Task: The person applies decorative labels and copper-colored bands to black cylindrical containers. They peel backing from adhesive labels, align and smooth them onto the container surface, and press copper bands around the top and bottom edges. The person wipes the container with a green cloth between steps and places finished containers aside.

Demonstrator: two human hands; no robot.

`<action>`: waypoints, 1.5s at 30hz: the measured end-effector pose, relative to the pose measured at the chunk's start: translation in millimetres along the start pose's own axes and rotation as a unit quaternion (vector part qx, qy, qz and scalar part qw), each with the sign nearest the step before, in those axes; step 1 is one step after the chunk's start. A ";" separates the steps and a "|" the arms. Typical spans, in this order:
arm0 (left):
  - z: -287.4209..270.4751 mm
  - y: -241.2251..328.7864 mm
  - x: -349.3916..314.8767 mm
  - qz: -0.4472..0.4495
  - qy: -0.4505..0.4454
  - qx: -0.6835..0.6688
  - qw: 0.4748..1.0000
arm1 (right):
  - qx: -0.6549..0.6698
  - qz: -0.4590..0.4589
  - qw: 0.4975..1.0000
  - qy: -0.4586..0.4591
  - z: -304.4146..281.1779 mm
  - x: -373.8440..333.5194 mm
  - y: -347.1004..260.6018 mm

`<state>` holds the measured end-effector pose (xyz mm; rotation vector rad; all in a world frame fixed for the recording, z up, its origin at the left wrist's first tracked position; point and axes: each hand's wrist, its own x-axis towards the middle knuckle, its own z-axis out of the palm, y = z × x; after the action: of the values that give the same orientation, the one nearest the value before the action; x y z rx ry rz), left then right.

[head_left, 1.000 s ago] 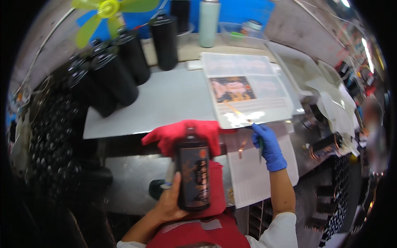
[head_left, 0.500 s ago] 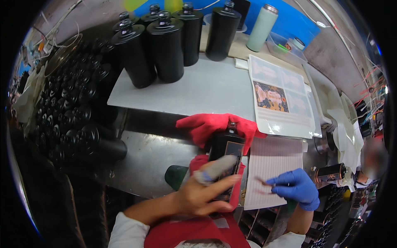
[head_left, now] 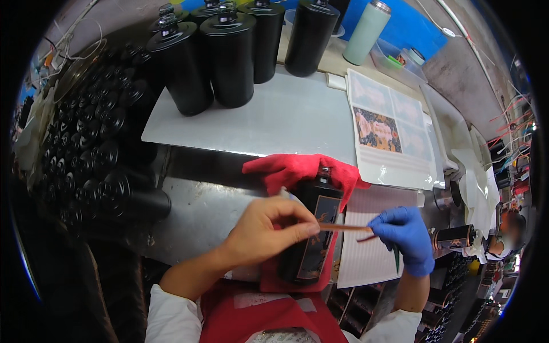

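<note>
A thin orange-brown strip [head_left: 343,227] is stretched between my two hands, just above a black bottle. My bare left hand [head_left: 260,228] pinches its left end between thumb and finger. My blue-gloved right hand [head_left: 405,234] pinches the other end. A dark red sliver [head_left: 367,239] and a thin green piece [head_left: 397,260] stick out by the gloved fingers; what they are I cannot make out. The black bottle [head_left: 297,254] lies on red cloth [head_left: 291,170], its neck pointing away from me. On its upper side is a dark label [head_left: 318,243] with a copper-coloured border.
Several black bottles [head_left: 231,68] stand on a pale board [head_left: 274,120] at the back. Many more crowd the left [head_left: 97,143]. Printed decal sheets [head_left: 394,160] and striped paper [head_left: 372,266] lie at right. A pale green flask [head_left: 366,34] stands behind. Another person [head_left: 503,243] is at far right.
My left hand has risen off the bottle and taken the strip's left end. My right hand has moved slightly up, and the strip is now drawn out between both hands.
</note>
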<state>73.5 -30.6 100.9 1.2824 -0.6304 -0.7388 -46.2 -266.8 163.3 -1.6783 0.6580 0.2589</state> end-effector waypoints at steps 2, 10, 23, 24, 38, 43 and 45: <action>-2.9 -7.4 7.5 -0.002 0.068 0.001 0.998 | 0.019 -0.012 0.999 0.028 3.8 16.3 8.7; -1.2 -34.5 25.3 0.005 0.150 -0.055 0.987 | 0.069 -0.013 0.995 0.075 3.6 44.7 25.9; 4.5 -49.4 33.5 0.005 0.195 -0.104 0.975 | 0.071 -0.006 0.995 0.072 -3.1 54.4 30.2; 5.2 -49.4 33.9 0.005 0.201 -0.109 0.973 | 0.070 -0.005 0.995 0.073 -3.3 54.5 30.3; 10.0 -57.5 34.4 -0.003 0.228 -0.139 0.964 | 0.070 -0.004 0.995 0.069 -2.4 61.0 35.8; 23.1 -59.4 34.5 -0.051 0.296 -0.346 0.889 | 0.068 0.000 0.996 0.063 -2.5 63.3 37.5; 28.3 -58.1 35.0 -0.056 0.302 -0.381 0.872 | 0.070 0.000 0.996 0.061 -2.4 64.6 39.2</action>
<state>65.7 -82.4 49.3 0.7318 0.2535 -0.5428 -15.9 -290.4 98.2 -1.5687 0.7499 0.1092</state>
